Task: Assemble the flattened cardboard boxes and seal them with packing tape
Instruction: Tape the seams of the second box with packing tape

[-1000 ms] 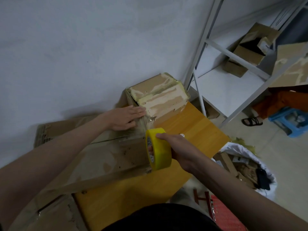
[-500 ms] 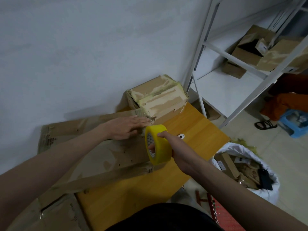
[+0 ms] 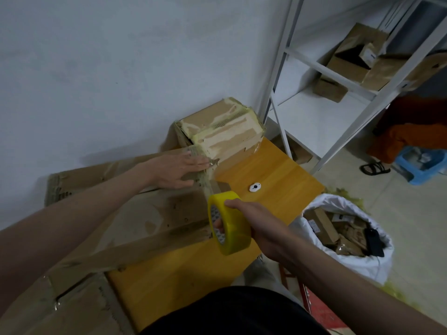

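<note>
A long brown cardboard box (image 3: 150, 221) lies on the orange wooden table (image 3: 278, 175), its far end toward the wall. My left hand (image 3: 179, 169) presses flat on the far end of the box, fingers straight. My right hand (image 3: 251, 218) grips a yellow roll of packing tape (image 3: 229, 226) just off the box's right side. A clear strip of tape (image 3: 212, 184) runs from the roll up to the box edge under my left fingers. A smaller taped box (image 3: 220, 131) stands behind, against the wall.
A small white object (image 3: 254, 187) lies on the table right of the tape. A white sack (image 3: 348, 235) of cardboard scraps stands on the floor at the right. A white metal shelf rack (image 3: 321, 76) holds open boxes. More flattened cardboard (image 3: 67, 308) lies at lower left.
My right hand has pulled the tape roll back toward me and to the right, drawing out a strip of tape. My left hand stays pressed on the box's far end.
</note>
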Demonstrator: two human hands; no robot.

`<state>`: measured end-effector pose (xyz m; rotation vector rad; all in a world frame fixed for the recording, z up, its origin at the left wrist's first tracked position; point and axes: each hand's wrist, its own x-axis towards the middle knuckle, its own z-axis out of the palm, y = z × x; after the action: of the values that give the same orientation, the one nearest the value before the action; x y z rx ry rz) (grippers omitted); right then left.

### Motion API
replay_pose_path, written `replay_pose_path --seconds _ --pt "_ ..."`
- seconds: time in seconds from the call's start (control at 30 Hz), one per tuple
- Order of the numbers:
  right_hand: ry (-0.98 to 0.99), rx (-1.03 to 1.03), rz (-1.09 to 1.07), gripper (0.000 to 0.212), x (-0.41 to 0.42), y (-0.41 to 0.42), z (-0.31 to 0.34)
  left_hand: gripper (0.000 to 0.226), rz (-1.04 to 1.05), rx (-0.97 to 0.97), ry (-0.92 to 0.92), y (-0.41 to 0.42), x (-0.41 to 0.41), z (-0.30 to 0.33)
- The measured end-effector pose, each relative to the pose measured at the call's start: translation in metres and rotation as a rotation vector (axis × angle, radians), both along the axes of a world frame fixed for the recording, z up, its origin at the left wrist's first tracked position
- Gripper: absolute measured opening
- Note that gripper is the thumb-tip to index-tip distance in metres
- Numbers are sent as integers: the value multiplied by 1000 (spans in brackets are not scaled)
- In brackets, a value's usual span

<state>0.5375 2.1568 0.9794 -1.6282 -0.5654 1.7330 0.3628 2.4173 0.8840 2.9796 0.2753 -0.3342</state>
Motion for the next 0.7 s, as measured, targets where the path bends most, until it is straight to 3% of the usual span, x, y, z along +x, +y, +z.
replay_pose_path --seconds 0.33,0.57,0.7 --pt "-22 10 9 38 -7 -5 -1 80 -56 56 34 -48 -9 2" --pt "-65 27 32 39 -3 -6 4 117 53 -2 -48 -72 -12 -8" --pt "-68 54 25 36 -2 -8 3 125 74 4 -113 -78 -11 -12"
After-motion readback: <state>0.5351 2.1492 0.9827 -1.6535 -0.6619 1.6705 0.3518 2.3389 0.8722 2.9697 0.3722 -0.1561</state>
